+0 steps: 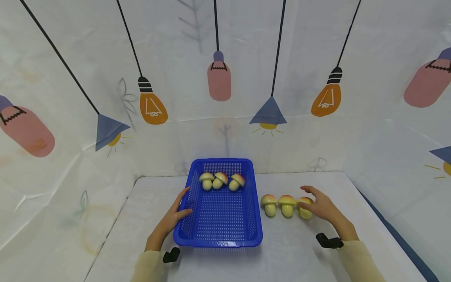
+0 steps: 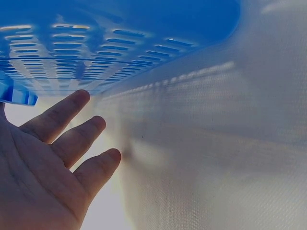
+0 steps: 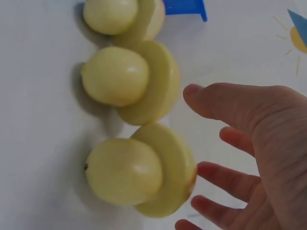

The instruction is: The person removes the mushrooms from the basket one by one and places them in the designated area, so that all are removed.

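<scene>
At the basket's left side, my left hand (image 1: 171, 214) rests with its thumb over the rim. Several of its fingers (image 2: 79, 136) stretch out straight and spread below the blue plastic in the left wrist view. My right hand (image 1: 322, 205) is spread around the rightmost toy mushroom (image 1: 305, 212), thumb and fingers apart, partly covering it in the head view. In the right wrist view the fingertips come right at the cap of the nearest mushroom (image 3: 125, 171). Two more mushrooms, a middle one (image 1: 287, 210) and a left one (image 1: 270, 209), stand in the same row.
The blue basket (image 1: 218, 243) stands on a white-covered table (image 1: 292, 250). Three mushrooms (image 1: 220, 181) lie at its far end. Behind the table hangs a white sheet (image 1: 225, 137) printed with lamps. Dark wrist straps (image 1: 329, 241) sit at the sleeves.
</scene>
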Motion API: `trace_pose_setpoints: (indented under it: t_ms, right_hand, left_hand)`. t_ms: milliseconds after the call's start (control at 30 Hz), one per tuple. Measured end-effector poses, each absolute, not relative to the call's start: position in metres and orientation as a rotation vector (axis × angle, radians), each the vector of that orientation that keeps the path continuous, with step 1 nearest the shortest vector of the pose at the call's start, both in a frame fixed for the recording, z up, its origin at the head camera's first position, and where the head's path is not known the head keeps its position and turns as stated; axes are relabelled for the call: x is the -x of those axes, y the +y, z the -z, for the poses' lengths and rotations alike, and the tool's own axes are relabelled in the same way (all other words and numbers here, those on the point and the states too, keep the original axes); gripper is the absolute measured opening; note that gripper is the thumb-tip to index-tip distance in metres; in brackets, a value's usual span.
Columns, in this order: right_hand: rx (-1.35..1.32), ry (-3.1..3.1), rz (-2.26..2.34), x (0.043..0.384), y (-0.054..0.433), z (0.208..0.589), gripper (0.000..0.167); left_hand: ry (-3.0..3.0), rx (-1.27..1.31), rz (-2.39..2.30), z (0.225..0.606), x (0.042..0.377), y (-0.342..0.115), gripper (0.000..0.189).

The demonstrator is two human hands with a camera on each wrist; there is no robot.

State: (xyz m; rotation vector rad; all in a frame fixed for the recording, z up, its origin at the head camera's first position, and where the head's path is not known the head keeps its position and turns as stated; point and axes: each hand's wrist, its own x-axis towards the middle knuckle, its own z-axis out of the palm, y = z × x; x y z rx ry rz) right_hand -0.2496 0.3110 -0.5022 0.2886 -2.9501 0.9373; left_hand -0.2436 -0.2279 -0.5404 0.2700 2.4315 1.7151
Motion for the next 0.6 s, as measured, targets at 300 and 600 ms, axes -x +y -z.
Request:
trace_pose_setpoints:
  t_ms: [300,600]
  right_hand:
    - [-0.307,-2.930,-1.031,0.259,0.293,0.482,0.078]
    - [-0.410,-2.854,-1.050,0.275,0.258,0.469,0.084]
  left_hand:
    - [2.424,-0.262,-1.721,0.540,0.243,-0.227,0.079]
    - [2.391,-0.267,-1.742,0.539,0.242,-0.228,0.079]
